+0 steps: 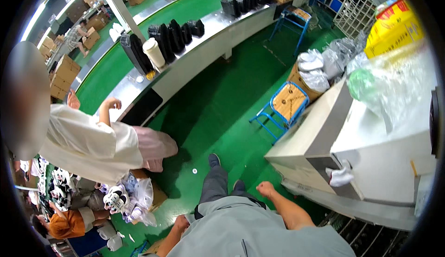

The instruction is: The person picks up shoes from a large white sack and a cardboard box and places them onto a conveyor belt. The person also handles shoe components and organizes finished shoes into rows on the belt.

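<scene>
While the bare right hand [265, 189] hangs loosely curled, apparently empty, near the blue-framed wooden-seated stool [291, 101], no handling looks underway or finished. Bare left hand [181, 222]: can't tell finger state.

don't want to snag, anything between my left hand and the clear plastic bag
The brown carton's edge shows right of the bag's upper part; lower down, only green floor shows between bag and left hand.
</scene>
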A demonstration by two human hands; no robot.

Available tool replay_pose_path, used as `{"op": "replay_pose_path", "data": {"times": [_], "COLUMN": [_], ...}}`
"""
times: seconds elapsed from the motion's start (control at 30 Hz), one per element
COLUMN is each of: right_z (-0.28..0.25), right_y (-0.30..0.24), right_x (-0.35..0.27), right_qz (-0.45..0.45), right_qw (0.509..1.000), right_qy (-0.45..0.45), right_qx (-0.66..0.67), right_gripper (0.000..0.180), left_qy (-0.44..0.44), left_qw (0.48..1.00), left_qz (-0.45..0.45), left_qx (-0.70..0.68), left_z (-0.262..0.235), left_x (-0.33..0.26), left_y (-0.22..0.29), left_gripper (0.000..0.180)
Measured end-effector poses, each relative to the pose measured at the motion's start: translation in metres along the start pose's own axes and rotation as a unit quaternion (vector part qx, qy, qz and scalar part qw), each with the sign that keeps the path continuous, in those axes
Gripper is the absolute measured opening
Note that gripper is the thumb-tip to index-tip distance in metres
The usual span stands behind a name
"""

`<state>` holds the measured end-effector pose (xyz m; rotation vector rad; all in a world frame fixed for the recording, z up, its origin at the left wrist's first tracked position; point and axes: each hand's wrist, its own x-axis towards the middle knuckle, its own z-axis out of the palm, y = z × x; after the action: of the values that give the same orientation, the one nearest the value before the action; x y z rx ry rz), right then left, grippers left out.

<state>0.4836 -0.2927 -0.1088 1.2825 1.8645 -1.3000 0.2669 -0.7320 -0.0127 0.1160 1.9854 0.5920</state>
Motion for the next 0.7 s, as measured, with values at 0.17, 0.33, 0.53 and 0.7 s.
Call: {"op": "replay_pose_path", "data": {"times": [0.17, 0.33, 0.53, 0.7], "right_z": [-0.010, -0.042, -0.097, -0.138], "right_y": [-0.009, -0.051, -0.144, -0.143], "right_x": [0.029, 0.068, 0.075, 0.127], "right_qz": [-0.063, 0.001, 0.050, 0.013], "right_qw": [0.993, 0.996, 0.977, 0.992], "right_qy": [-0.058, 0.046, 0.168, 0.124], "right_qx": [-0.081, -0.070, 0.117, 0.000], "right_gripper": [0.037, 0.042, 0.022, 0.025], "left_qy": [0.047, 0.010, 0.080, 0.062], "left_qw": [0.986, 0.997, 0.984, 0.995], "left_qz": [-0.070, 0.064, 0.145, 0.078], "left_qx": [-0.141, -0.035, 0.060, 0.018], "left_z": [-0.054, -0.111, -0.146, -0.151], "left_x": [0.101, 0.187, 0.232, 0.254], "left_y": [0.077, 0.168, 0.258, 0.310], "left_gripper": [0.029, 0.026, 0.028, 0.029]}}
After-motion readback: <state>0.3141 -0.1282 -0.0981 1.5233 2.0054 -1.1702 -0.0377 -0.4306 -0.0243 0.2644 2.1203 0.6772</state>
